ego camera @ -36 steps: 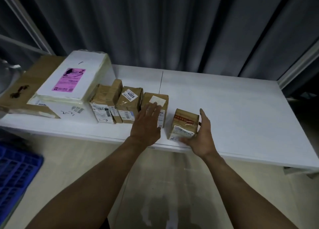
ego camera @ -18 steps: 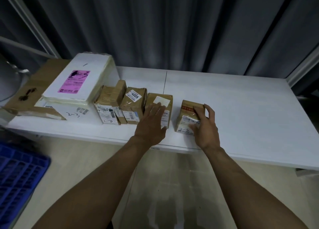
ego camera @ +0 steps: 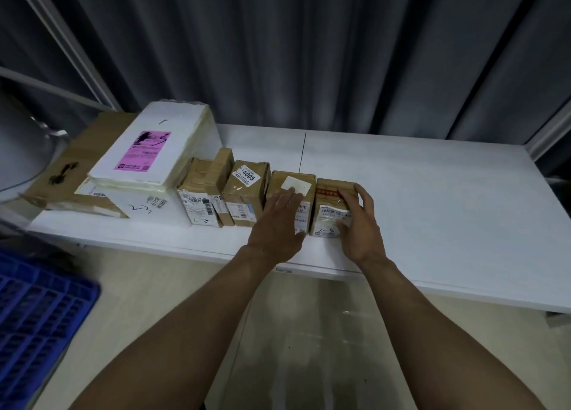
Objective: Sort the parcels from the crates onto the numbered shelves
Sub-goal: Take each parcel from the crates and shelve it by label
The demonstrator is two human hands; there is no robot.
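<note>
On the white shelf point(ego camera: 432, 212), my right hand point(ego camera: 360, 224) grips the end parcel point(ego camera: 327, 195), fingers curled over its top; at its nine o'clock, touching, the neighbouring parcel point(ego camera: 296, 183) lies under my flat left hand point(ego camera: 276, 224); blue crate point(ego camera: 37, 332) at seven o'clock.

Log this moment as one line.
right hand: grips rightmost parcel on white shelf | left hand: flat on neighbouring parcel

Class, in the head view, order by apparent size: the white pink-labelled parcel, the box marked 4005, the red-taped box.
Largest: white pink-labelled parcel.
Then box marked 4005 and red-taped box, too alike to rank.
</note>
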